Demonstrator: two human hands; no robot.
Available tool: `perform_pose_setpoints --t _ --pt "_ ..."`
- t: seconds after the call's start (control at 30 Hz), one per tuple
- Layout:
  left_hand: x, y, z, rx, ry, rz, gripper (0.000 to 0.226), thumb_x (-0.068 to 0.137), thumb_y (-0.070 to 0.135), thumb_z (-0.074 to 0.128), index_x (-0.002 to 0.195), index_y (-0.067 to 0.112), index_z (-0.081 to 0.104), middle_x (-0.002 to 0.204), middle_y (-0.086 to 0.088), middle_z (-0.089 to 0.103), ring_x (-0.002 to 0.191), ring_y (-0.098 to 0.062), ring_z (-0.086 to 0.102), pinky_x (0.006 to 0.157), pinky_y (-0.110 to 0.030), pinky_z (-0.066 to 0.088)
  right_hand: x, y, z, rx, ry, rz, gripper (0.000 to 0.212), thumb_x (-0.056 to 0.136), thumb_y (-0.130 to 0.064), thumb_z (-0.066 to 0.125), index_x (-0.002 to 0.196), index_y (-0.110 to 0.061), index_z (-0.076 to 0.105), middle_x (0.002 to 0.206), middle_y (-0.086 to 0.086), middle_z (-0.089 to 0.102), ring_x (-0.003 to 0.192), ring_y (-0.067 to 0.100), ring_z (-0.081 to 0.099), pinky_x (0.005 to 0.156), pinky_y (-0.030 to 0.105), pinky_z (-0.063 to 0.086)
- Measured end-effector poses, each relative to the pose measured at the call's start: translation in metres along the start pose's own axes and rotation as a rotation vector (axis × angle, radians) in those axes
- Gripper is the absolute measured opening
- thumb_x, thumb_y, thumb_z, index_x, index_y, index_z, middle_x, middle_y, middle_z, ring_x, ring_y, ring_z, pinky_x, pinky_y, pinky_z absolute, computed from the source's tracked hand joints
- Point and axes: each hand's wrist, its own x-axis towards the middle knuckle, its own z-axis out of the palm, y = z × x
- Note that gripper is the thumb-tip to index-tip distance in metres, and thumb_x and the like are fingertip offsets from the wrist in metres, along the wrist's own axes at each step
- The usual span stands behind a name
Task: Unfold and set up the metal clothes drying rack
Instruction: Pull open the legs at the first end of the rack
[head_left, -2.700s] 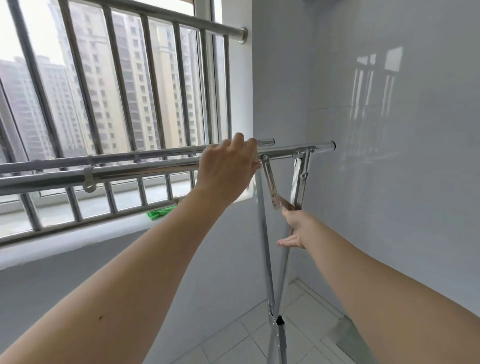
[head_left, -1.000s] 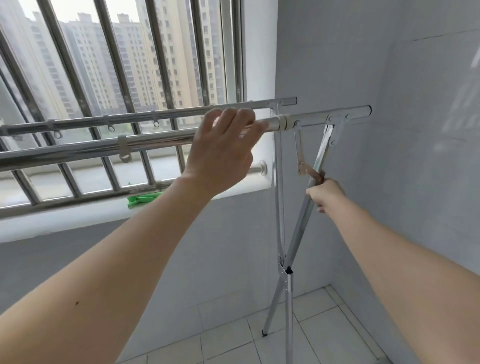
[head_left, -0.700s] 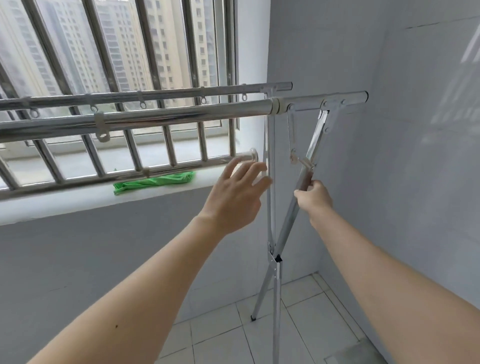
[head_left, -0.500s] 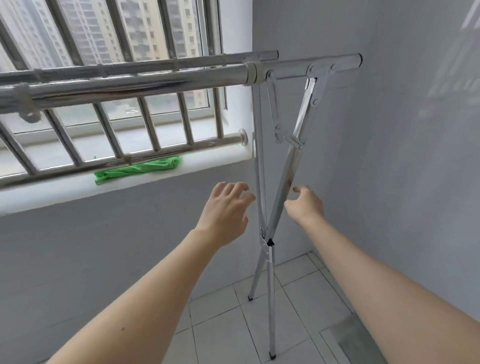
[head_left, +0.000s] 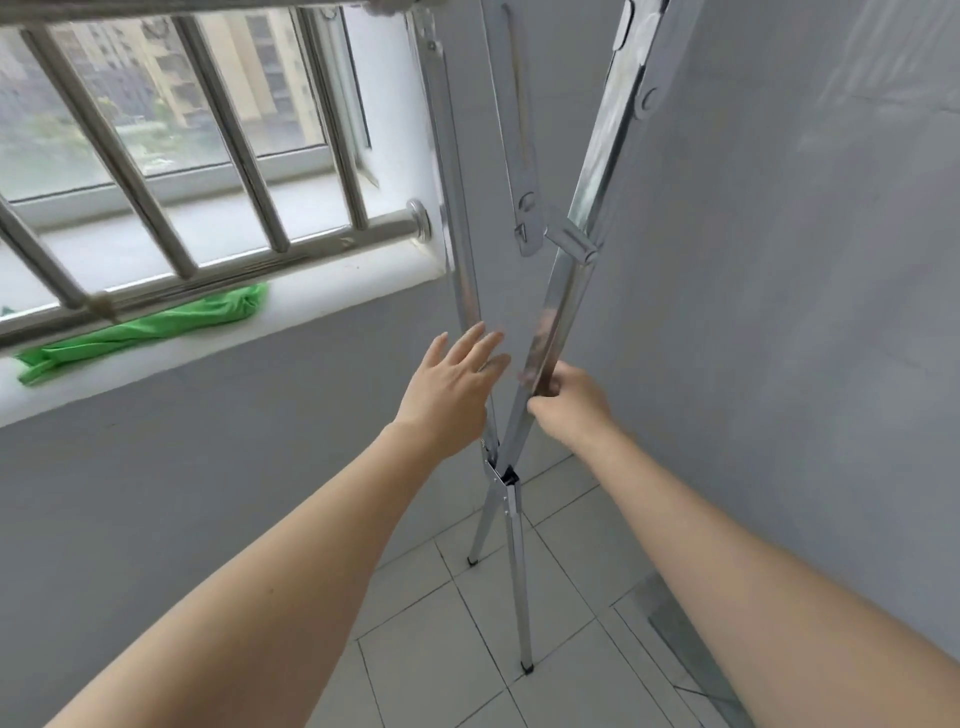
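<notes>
The metal drying rack stands in the corner, its two shiny legs crossing in an X at a pivot (head_left: 500, 473). Both feet rest on the floor tiles. My right hand (head_left: 563, 399) is closed around the right-leaning leg (head_left: 558, 306) just above the pivot. My left hand (head_left: 451, 387) hovers with fingers spread beside the left leg (head_left: 453, 218), touching or nearly touching it. A folding brace (head_left: 527, 223) links into the right-leaning leg higher up. The rack's top rails are mostly out of frame above.
Grey walls close in behind and to the right of the rack. A barred window (head_left: 171, 156) with a white sill is at the left, a green cloth (head_left: 150, 327) lying on the sill. Pale floor tiles (head_left: 457, 649) lie below.
Both hands dropped from the top rail and brace down to the crossed legs. My right hand has closed on the right-leaning leg. The view has tilted downward.
</notes>
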Motion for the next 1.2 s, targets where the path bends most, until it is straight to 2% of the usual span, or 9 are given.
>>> perform_pose_setpoints --t 0.07,0.13,0.2,0.37,0.73,0.83,0.93,1.07,1.2 --pt "0.017 -0.006 0.006 0.125 -0.087 0.081 0.059 0.091 0.016 0.042 0.147 0.019 0.024 0.161 -0.001 0.008 0.148 -0.019 -0.003 0.119 -0.046 -0.001 0.007 -0.002 0.008 0.097 -0.043 0.001 0.022 0.077 -0.004 0.06 0.093 -0.011 0.073 0.094 0.004 0.075 0.091 0.022 0.067 0.07 0.026 0.049" --pt "0.026 -0.01 0.013 0.236 -0.206 0.107 0.059 0.093 0.019 0.038 0.149 0.018 0.02 0.161 -0.003 0.004 0.147 -0.018 -0.009 0.118 -0.046 -0.007 0.008 0.001 0.013 0.136 -0.036 0.007 0.009 0.074 -0.009 0.064 0.078 -0.006 0.071 0.08 0.006 0.072 0.079 0.019 0.063 0.065 0.023 0.047" --pt "0.029 -0.011 0.021 0.332 -0.274 0.132 0.059 0.093 0.022 0.035 0.149 0.015 0.018 0.161 -0.005 -0.001 0.146 -0.018 -0.014 0.117 -0.046 -0.009 0.009 0.004 0.013 0.145 -0.027 0.024 0.015 0.075 -0.01 0.061 0.077 0.004 0.063 0.074 0.016 0.063 0.069 0.019 0.054 0.057 0.024 0.039" --pt "0.027 -0.028 0.032 0.352 -0.269 0.177 0.069 0.09 0.018 0.033 0.151 0.017 0.003 0.16 -0.001 -0.014 0.144 -0.012 -0.022 0.117 -0.047 -0.009 0.006 0.0 0.013 0.206 -0.042 0.045 0.016 0.073 -0.002 0.056 0.079 0.012 0.058 0.067 0.012 0.053 0.065 0.02 0.046 0.058 0.026 0.035" --pt "0.015 -0.03 0.042 0.287 -0.344 0.103 0.077 0.087 0.015 0.035 0.15 0.019 -0.007 0.158 0.004 -0.02 0.142 -0.009 -0.024 0.118 -0.047 -0.006 -0.02 0.015 0.015 0.204 -0.087 0.056 0.016 0.077 -0.006 0.055 0.075 0.009 0.056 0.064 0.01 0.049 0.062 0.021 0.043 0.055 0.026 0.034" --pt "-0.011 0.014 0.026 0.275 -0.387 0.07 0.075 0.089 0.021 0.037 0.151 0.019 -0.005 0.159 0.004 -0.018 0.143 -0.009 -0.023 0.119 -0.048 -0.006 -0.071 0.037 -0.006 0.226 -0.077 0.055 0.027 0.078 -0.009 0.055 0.055 -0.01 0.041 0.051 0.0 0.04 0.052 0.019 0.036 0.043 0.019 0.031" --pt "-0.012 0.028 0.018 0.216 -0.418 0.034 0.072 0.09 0.024 0.039 0.151 0.018 0.002 0.16 0.004 -0.013 0.144 -0.01 -0.019 0.119 -0.048 -0.007 -0.084 0.05 -0.005 0.214 -0.088 0.026 0.033 0.077 -0.011 0.055 0.05 -0.015 0.037 0.047 -0.002 0.04 0.046 0.015 0.036 0.033 0.011 0.026" --pt "-0.017 0.034 0.019 0.261 -0.423 0.067 0.071 0.091 0.027 0.037 0.151 0.018 0.0 0.16 0.002 -0.014 0.145 -0.012 -0.019 0.118 -0.046 -0.008 -0.08 0.052 -0.012 0.208 -0.07 0.057 0.023 0.073 -0.007 0.053 0.052 -0.014 0.047 0.047 -0.005 0.047 0.051 0.016 0.043 0.042 0.018 0.034" --pt "-0.026 0.04 0.014 0.329 -0.421 0.063 0.072 0.092 0.024 0.035 0.151 0.017 -0.006 0.158 -0.002 -0.02 0.144 -0.015 -0.023 0.118 -0.045 -0.009 -0.084 0.047 -0.019 0.146 0.03 -0.014 0.013 0.075 -0.015 0.056 0.076 -0.004 0.063 0.07 0.011 0.067 0.07 0.029 0.061 0.06 0.032 0.05"
